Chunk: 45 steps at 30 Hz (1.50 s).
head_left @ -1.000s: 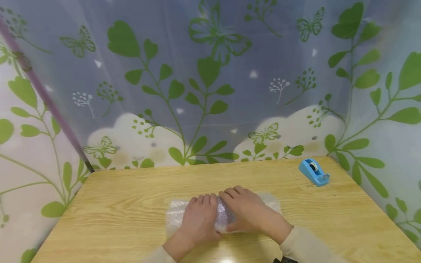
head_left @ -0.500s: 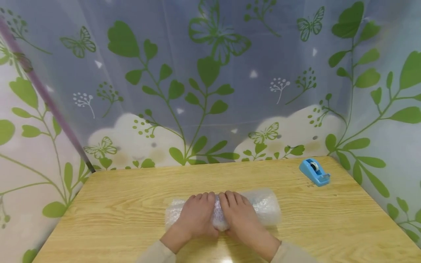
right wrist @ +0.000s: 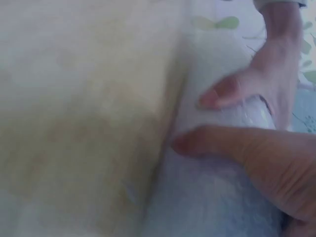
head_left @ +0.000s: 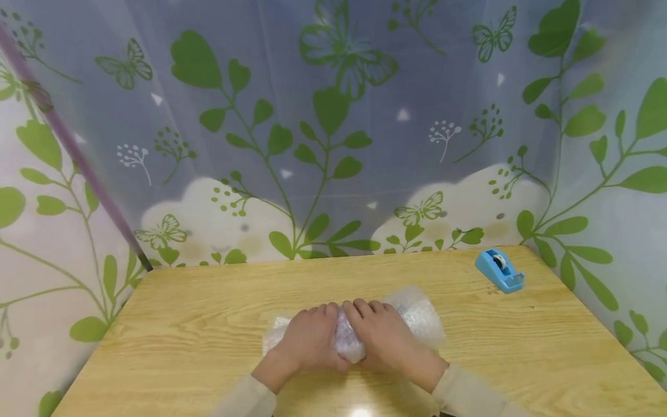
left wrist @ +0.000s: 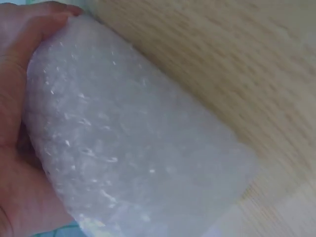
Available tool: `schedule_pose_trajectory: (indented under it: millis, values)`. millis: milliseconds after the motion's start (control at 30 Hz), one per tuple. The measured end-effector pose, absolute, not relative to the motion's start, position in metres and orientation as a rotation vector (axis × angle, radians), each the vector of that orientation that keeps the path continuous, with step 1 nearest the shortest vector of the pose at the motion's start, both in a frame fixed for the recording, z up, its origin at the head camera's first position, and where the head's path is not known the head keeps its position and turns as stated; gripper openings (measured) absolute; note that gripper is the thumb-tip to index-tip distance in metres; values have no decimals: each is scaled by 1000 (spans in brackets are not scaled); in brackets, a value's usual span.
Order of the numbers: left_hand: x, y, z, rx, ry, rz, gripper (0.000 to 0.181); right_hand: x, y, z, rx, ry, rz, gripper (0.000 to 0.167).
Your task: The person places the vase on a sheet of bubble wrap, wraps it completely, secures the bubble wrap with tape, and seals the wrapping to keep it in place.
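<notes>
A bundle rolled in clear bubble wrap (head_left: 348, 339) lies crosswise near the table's front, a purplish tint showing through its middle. My left hand (head_left: 310, 339) grips it left of the middle, fingers over the far side and thumb on the near side. Close beside it, my right hand (head_left: 385, 336) holds the roll the same way. Loose wrap flares out past the right hand. In the left wrist view, the bubble wrap (left wrist: 133, 133) tapers away from the curled left hand (left wrist: 15, 173). Both thumbs press the roll in the right wrist view. What the wrap contains is hidden.
A blue tape dispenser (head_left: 499, 271) with a roll of tape stands at the table's back right. The wooden table (head_left: 198, 307) meets a leaf-and-butterfly printed curtain (head_left: 250, 191) at the back and sides. A purple pole (head_left: 88, 168) slants down at the left.
My right hand has drawn closer to the left hand, then moved slightly back. The wrap's right end shows more and now spreads up and outward. The left hand has barely moved.
</notes>
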State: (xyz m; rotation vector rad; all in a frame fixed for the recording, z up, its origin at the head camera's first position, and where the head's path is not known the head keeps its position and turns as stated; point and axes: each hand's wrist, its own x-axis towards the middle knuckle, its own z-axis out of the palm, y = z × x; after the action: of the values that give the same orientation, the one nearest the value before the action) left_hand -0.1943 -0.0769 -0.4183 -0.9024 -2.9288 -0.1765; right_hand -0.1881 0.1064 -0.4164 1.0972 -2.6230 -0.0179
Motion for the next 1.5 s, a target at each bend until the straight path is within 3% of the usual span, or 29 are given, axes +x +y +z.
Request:
schedule_pose_trajectory:
  millis: [267,567,967,1500]
  values:
    - [-197,-79,-407,-996,-3130,-422,77,-198,113,-400,1269,-2878,107,87]
    - [-198,-86,-407,-974,-3220,-677,75,-210,106,-383,1370,-3094,164,66]
    - [-177,-72,-398,-973,-2860,90,84,-229,102,-371,1458,-3460,476,64]
    - [-156,-64,-414,-715,-2620,130,83,-244,98,-369,1428,-3665,493,57]
